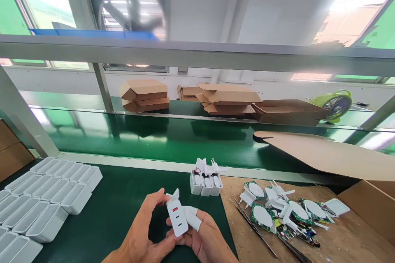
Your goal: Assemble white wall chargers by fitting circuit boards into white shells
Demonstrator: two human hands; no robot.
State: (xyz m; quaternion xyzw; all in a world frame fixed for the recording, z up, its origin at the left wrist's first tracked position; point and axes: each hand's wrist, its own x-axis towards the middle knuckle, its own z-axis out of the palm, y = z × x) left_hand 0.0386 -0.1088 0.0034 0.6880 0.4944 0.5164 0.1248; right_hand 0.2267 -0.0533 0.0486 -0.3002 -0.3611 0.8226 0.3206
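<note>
A white multi-port USB charger (178, 218) is held up between my two hands, its face with one red port and two dark slots turned toward me. My left hand (140, 228) pinches it at the upper left and lower edge. On the other side, my right hand (207, 236) grips it, with white covers on the thumb or fingertips. A small white piece (175, 194) sticks up at the charger's top end. Just beyond my hands stand three white housings (206, 189) with round parts inside and plug pieces on top.
Rows of white open housings (40, 201) fill the left side. At right, a brown board (231, 197) bears circuit boards (262, 215) with plug parts and tweezers (253, 226). A cardboard box (370, 205) borders it. Behind run a green conveyor belt (148, 135), cartons (145, 94) and a fan (335, 104).
</note>
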